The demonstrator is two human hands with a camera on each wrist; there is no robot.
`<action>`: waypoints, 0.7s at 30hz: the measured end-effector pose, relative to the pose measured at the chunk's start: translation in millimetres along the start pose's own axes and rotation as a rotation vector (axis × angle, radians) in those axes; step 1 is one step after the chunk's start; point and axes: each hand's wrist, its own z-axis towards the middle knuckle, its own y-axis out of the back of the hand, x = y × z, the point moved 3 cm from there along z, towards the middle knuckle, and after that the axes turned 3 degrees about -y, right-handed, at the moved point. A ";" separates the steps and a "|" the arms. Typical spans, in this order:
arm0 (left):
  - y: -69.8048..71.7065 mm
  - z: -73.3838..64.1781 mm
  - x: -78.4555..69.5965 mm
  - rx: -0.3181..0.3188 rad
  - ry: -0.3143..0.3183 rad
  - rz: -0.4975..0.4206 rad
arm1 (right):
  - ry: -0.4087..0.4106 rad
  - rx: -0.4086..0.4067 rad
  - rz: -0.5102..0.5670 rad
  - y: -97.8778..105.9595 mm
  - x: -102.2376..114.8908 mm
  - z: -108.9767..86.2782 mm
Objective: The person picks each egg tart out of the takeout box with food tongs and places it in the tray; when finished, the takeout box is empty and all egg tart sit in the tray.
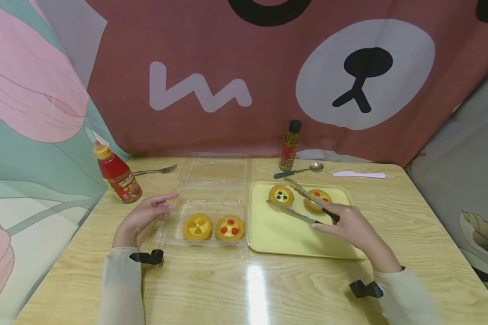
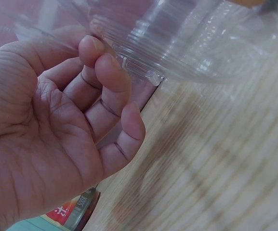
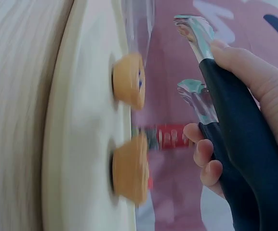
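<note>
My right hand [image 1: 351, 225] grips a pair of metal tongs [image 3: 230, 115] by their black handles. Their arms are spread apart, raised above a yellow tray [image 1: 284, 239]. On the tray sit a tart with blue dots [image 1: 281, 196] and a tart with red dots [image 1: 318, 200]; the tongs overlap both in the head view. My left hand [image 1: 146, 214] hovers at the left side of a clear plastic box [image 1: 213, 205], its fingers loosely bent, fingertips right by the box edge in the left wrist view. Inside the box lie a plain-topped tart [image 1: 197, 226] and another red-dotted tart [image 1: 230, 227].
A red sauce bottle [image 1: 122, 178] with a yellow cap stands at the left, beside a fork [image 1: 156, 171]. Behind the tray are a small dark-capped bottle [image 1: 289, 149], a spoon [image 1: 301, 171] and a pale knife [image 1: 359, 174]. The box's lid [image 1: 215, 169] lies folded back.
</note>
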 end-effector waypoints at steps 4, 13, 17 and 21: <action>0.1 0.9 -0.3 0.001 0.000 0.004 | 0.089 -0.004 0.024 -9.8 19.5 13.6; 1.5 1.7 -0.4 0.002 0.013 0.014 | 0.256 0.100 0.078 -32.8 70.4 42.4; 1.6 2.0 -0.7 0.005 0.009 0.013 | 0.291 0.174 0.038 -42.9 88.8 54.1; 1.9 1.8 -0.4 0.012 0.011 0.013 | 0.333 0.270 -0.006 -52.1 102.2 65.8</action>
